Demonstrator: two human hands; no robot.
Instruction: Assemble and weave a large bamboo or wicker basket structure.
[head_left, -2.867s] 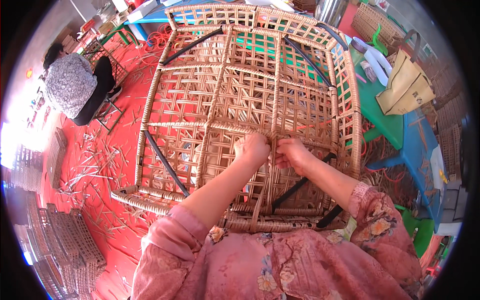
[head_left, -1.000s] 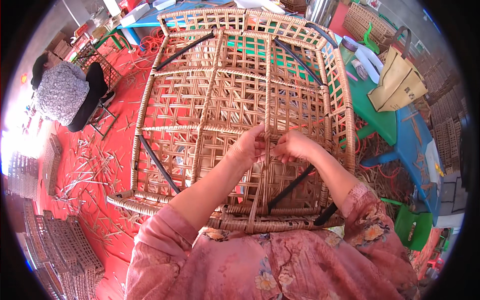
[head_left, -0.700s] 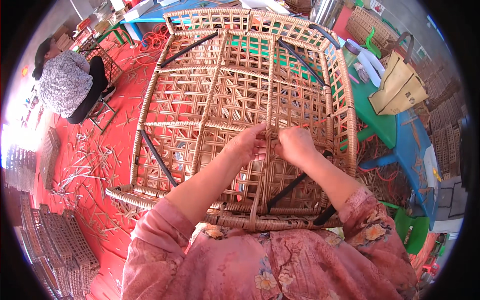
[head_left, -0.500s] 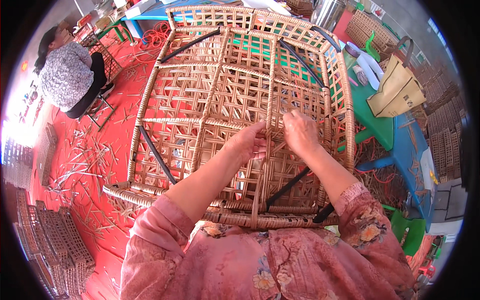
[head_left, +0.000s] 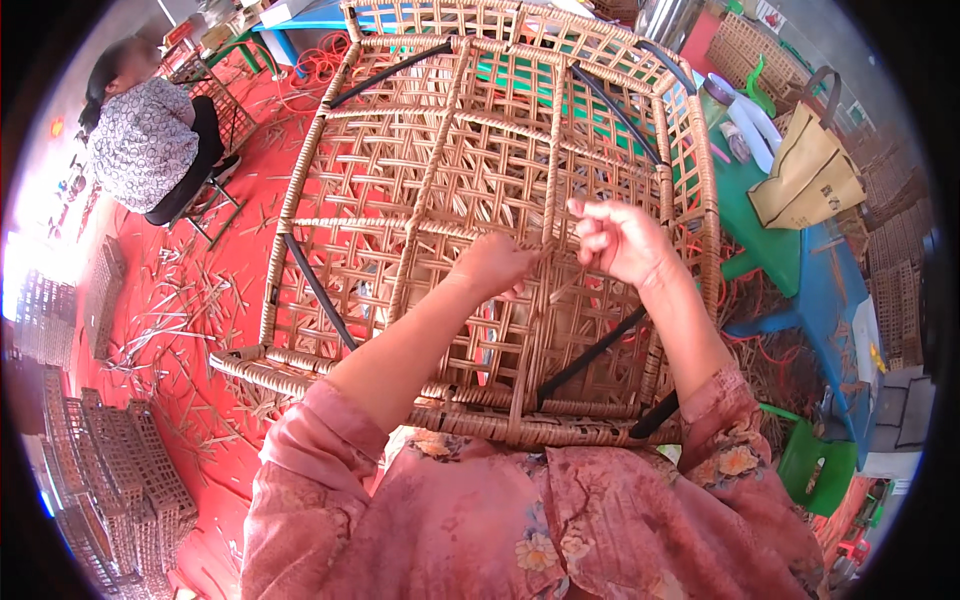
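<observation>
A large woven rattan frame [head_left: 480,170] stands tilted before me, its lattice divided by wrapped bars and braced with black rods. My left hand [head_left: 492,268] is closed, pinching at a rattan strip beside the wrapped upright bar [head_left: 553,160] right of the middle. What lies inside its fingers is mostly hidden. Just right of that bar, my right hand [head_left: 628,240] is lifted off the lattice, palm partly turned up. Its fingers are half curled and apart, and no strip shows in them. Loose strips [head_left: 530,350] run down the bar's lower part to the near edge.
Stacks of woven panels [head_left: 115,480] stand at the lower left, by scattered cane offcuts [head_left: 180,320] on the red floor. A person [head_left: 145,140] sits on a folding stool at the far left. To the right, a tan bag [head_left: 810,175] rests on a green table [head_left: 765,255].
My right hand has come up off the lattice, its fingers loosening and its palm turning up. My left hand has rolled over and closed in at the bar. The view has shifted slightly.
</observation>
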